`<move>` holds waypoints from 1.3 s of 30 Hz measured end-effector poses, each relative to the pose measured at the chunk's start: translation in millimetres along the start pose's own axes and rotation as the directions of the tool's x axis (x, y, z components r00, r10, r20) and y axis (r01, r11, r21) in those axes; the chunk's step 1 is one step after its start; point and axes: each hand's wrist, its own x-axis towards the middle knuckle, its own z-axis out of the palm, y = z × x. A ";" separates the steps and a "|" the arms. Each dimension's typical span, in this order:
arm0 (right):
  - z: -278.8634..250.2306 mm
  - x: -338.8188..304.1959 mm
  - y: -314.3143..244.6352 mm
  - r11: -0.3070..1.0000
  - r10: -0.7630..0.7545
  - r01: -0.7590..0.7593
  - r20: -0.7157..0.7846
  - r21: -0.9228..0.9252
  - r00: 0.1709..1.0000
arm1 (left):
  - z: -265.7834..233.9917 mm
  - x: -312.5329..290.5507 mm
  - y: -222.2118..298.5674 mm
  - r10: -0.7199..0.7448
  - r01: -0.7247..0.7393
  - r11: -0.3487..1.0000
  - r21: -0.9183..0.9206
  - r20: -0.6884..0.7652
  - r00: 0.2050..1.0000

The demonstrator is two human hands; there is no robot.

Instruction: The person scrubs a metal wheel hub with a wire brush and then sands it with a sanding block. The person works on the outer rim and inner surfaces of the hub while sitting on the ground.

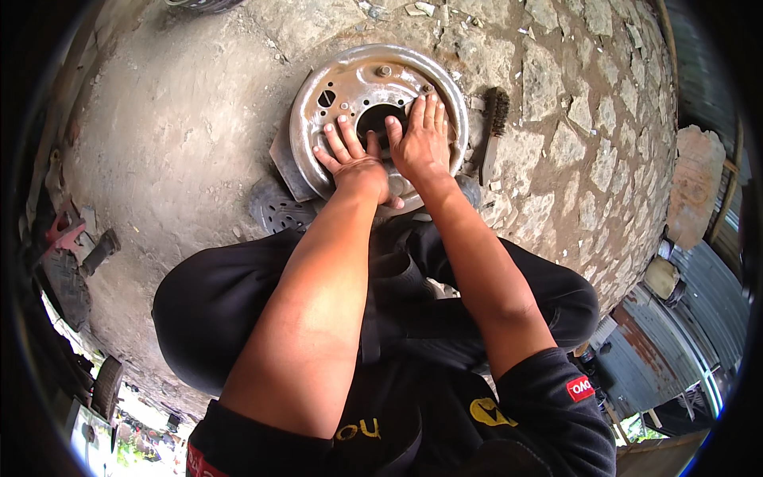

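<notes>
Dusty ground [183, 135] (stony at right), wire brush [493, 137], pale chips [425, 9]

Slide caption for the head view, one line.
Left hand and right hand rest on a round metal plate, dark-bristled brush lying to its right.

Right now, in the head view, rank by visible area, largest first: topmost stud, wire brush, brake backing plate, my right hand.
1. Brake backing plate
2. Right hand
3. Wire brush, long but narrow
4. Topmost stud
</notes>
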 end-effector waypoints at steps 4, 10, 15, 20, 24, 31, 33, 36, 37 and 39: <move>-10.9 -3.2 6.5 0.999 -0.035 0.034 0.046 0.023 0.998 | -1.7 -2.6 1.8 -0.024 0.024 1.000 -0.004 -0.015 1.000; 3.2 -7.7 -2.1 0.999 0.003 -0.002 0.019 -0.037 1.000 | -3.0 -2.8 1.4 -0.020 0.020 1.000 -0.005 -0.034 0.999; 1.8 -0.4 4.3 1.000 0.002 -0.002 -0.028 -0.008 1.000 | -2.2 -4.5 1.6 -0.029 0.029 1.000 0.004 -0.015 0.999; 10.5 -14.9 1.1 0.999 -0.022 0.022 -0.016 -0.042 1.000 | -2.1 -2.6 2.5 -0.033 0.033 0.999 0.009 -0.020 0.999; 7.4 -7.0 4.9 1.000 -0.016 0.017 -0.021 0.014 1.000 | -1.6 -1.1 3.9 -0.034 0.034 0.999 0.024 -0.014 0.999; 7.2 -28.4 10.6 0.998 -0.027 0.030 0.066 -0.047 0.997 | -4.3 -7.2 2.7 -0.041 0.041 0.999 0.021 0.007 0.999; 9.4 -26.6 10.4 0.995 -0.042 0.044 0.029 -0.092 0.999 | -4.9 -6.4 2.5 -0.039 0.039 0.999 0.005 -0.012 0.999; 5.4 -0.1 8.5 0.998 -0.023 0.018 -0.084 -0.064 0.996 | -6.0 -3.4 2.1 0.002 -0.002 1.000 0.005 -0.004 1.000; 7.9 3.2 8.3 0.998 -0.011 0.005 -0.094 -0.064 0.995 | -3.2 0.8 2.5 0.002 -0.002 1.000 0.008 -0.014 1.000; 6.2 -10.4 10.1 0.996 -0.041 0.038 -0.039 -0.077 0.998 | 0.0 0.1 -1.2 0.007 -0.007 1.000 -0.011 -0.015 1.000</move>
